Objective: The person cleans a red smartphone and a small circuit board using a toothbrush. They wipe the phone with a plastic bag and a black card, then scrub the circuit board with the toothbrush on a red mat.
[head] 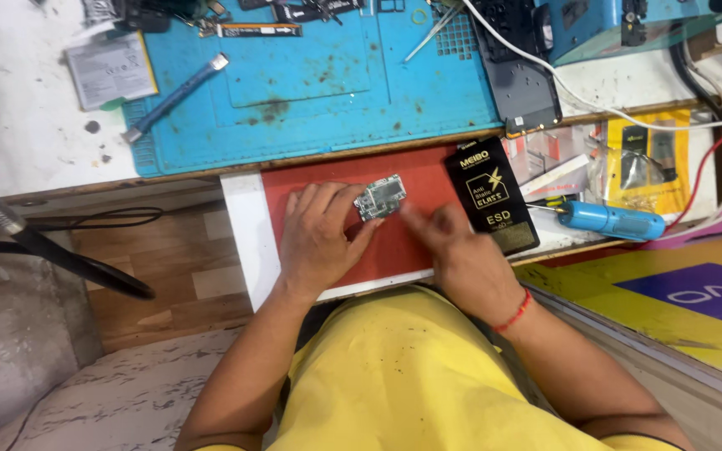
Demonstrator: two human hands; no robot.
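Now working on a small circuit board (380, 198)
Left hand (319, 242) fingers pinch it over the red mat (415, 188); right hand (453, 242) blurred, grip unclear

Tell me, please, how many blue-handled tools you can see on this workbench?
2. One blue-handled tool lies slanted on the blue work mat; a blue electric screwdriver lies right of the black box. Clutter at the top may hide more.

Single head-worn view, steeply downward, close over the workbench (27, 108).
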